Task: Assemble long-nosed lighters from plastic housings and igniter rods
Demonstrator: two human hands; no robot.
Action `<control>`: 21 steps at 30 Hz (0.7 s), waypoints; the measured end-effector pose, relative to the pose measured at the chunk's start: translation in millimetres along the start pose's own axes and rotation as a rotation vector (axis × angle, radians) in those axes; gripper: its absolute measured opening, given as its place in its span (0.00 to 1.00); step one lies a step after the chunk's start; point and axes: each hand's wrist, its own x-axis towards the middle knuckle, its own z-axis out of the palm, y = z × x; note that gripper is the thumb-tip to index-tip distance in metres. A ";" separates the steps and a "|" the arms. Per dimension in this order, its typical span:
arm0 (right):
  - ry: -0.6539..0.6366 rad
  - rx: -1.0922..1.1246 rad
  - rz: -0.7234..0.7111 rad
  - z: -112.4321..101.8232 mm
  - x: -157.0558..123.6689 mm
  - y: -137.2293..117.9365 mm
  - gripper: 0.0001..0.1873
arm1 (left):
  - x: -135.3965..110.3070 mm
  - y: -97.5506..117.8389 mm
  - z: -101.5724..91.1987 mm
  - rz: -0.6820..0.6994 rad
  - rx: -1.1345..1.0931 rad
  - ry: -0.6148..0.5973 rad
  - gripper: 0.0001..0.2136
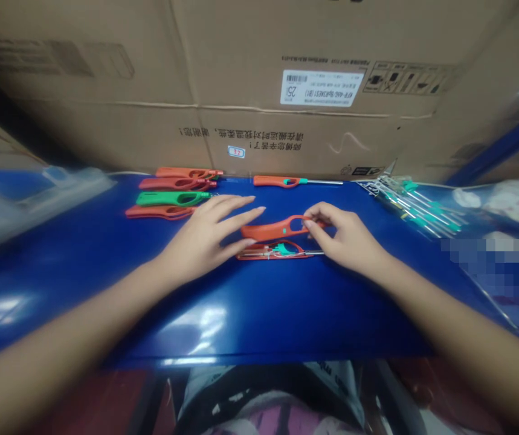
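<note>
My right hand (338, 232) pinches the front end of an orange lighter shell half (270, 230), near its finger loop. Just below it on the blue table lies the other orange shell half (266, 254), holding green and metal inner parts, with a thin metal rod (314, 252) poking out to the right. My left hand (216, 232) is spread over the left ends of both pieces, fingers apart; its thumb is close to the lower half, and I cannot tell whether it touches.
Several orange shells (164, 211) and a green one (168, 199) lie at the back left. One orange lighter with a rod (281, 181) is behind my hands. Metal rods with green parts (417, 205) are piled right. A cardboard box (241, 78) stands behind; a clear plastic container (60, 199) is left.
</note>
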 end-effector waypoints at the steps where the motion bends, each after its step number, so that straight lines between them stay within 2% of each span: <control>1: 0.000 0.143 0.047 2.8 -1.8 -1.7 0.07 | -0.9 -1.0 0.8 0.037 -0.014 -0.002 0.22; 4: -0.062 0.458 0.235 8.9 -5.6 -7.4 0.13 | -3.0 1.2 0.9 0.106 -0.072 0.000 0.20; 6: -0.096 0.531 0.279 10.3 -6.7 -10.1 0.16 | -3.8 3.9 0.2 0.113 -0.100 -0.003 0.20; 8: -0.097 0.445 0.191 10.2 -7.2 -10.6 0.16 | -4.1 4.9 -0.1 0.101 -0.113 -0.013 0.19; 11: -0.092 0.177 -0.054 9.9 -8.0 -6.4 0.17 | -5.0 2.7 1.1 0.070 -0.120 -0.058 0.18; 13: -0.103 0.067 -0.143 11.0 -8.6 -1.5 0.18 | -5.8 0.9 2.5 0.051 -0.118 -0.097 0.17; 21: -0.155 -0.077 -0.212 14.5 -7.6 7.0 0.16 | -5.0 1.1 2.2 0.027 -0.082 -0.201 0.16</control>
